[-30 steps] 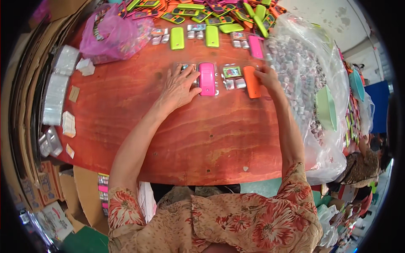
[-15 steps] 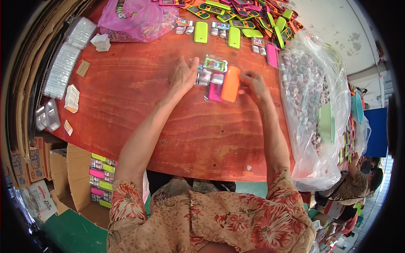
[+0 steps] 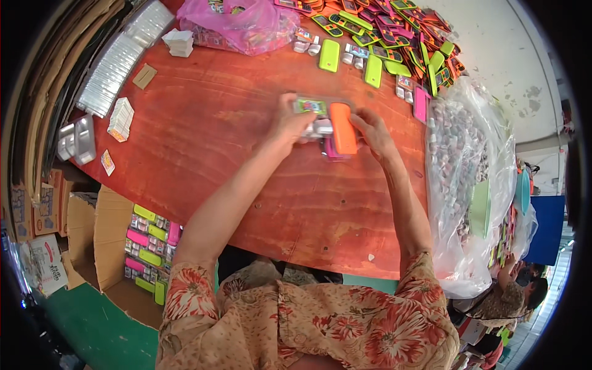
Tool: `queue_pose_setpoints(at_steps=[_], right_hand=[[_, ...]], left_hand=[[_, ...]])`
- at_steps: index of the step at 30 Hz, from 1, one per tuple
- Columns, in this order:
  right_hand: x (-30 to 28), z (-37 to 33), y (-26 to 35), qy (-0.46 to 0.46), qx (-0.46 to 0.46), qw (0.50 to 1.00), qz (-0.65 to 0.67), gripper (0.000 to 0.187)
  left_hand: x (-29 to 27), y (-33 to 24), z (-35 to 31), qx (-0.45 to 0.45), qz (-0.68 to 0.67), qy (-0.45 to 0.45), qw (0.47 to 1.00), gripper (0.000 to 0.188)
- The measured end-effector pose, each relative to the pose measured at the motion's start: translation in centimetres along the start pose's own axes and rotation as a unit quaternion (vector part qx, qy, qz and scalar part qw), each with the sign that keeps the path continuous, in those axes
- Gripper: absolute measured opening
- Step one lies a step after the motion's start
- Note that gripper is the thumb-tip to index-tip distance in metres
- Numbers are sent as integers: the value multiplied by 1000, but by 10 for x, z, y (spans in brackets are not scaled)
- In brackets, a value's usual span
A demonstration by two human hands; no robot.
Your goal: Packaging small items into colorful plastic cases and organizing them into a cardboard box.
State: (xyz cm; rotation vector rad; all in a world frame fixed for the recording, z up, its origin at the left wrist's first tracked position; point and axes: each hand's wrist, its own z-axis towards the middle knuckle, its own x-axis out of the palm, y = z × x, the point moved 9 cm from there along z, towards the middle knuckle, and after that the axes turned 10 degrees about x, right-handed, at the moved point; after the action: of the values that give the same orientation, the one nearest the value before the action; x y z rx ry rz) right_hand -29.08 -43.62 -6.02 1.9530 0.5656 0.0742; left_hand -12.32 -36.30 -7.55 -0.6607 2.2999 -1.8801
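A clear plastic tray (image 3: 324, 131) is between my hands, over the middle of the wooden table. In it lie an orange toy phone (image 3: 343, 128), a small green card packet (image 3: 310, 106) and small white-topped pieces (image 3: 320, 127). My left hand (image 3: 291, 123), slightly blurred, grips the tray's left side, thumb and fingers closed. On the other side my right hand (image 3: 374, 131) pinches the edge beside the orange phone. Part of a pink toy phone pack (image 3: 333, 150) shows beneath; the rest of it is hidden.
Several filled packs with green phones (image 3: 329, 56) line the far side, before a heap of toy phones (image 3: 394, 37). A pink bag (image 3: 240, 28) sits far left, stacked clear trays (image 3: 117, 65) at left, a clear sack of small pieces (image 3: 456, 148) at right. An open carton (image 3: 117, 240) stands lower left.
My left hand has moved right and closed on the tray's left side. My right hand stays at the orange phone. The whole view has shifted slightly.
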Motion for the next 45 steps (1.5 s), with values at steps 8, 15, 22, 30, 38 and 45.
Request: queue_pose_setpoints(at_steps=[8, 15, 22, 30, 38, 45], right_hand=[[8, 135, 91, -193, -323, 807, -455, 29], [52, 96, 78, -181, -391, 731, -530, 16], [81, -20, 59, -110, -454, 766, -442, 21], [4, 10, 1, 5, -277, 959, 51, 22], [24, 11, 13, -7, -22, 1000, 4, 46], [58, -5, 26, 54, -148, 971, -178, 40]], left_hand=[[-49, -2, -16, 11, -225, 36, 974, 26], [-92, -3, -55, -30, -276, -2, 961, 30], [-93, -38, -63, 2, -270, 62, 961, 28], [-48, -11, 8, 54, -286, 46, 956, 24], [-74, -13, 7, -6, 169, -209, 963, 39], [-57, -7, 6, -91, 152, -173, 969, 37]])
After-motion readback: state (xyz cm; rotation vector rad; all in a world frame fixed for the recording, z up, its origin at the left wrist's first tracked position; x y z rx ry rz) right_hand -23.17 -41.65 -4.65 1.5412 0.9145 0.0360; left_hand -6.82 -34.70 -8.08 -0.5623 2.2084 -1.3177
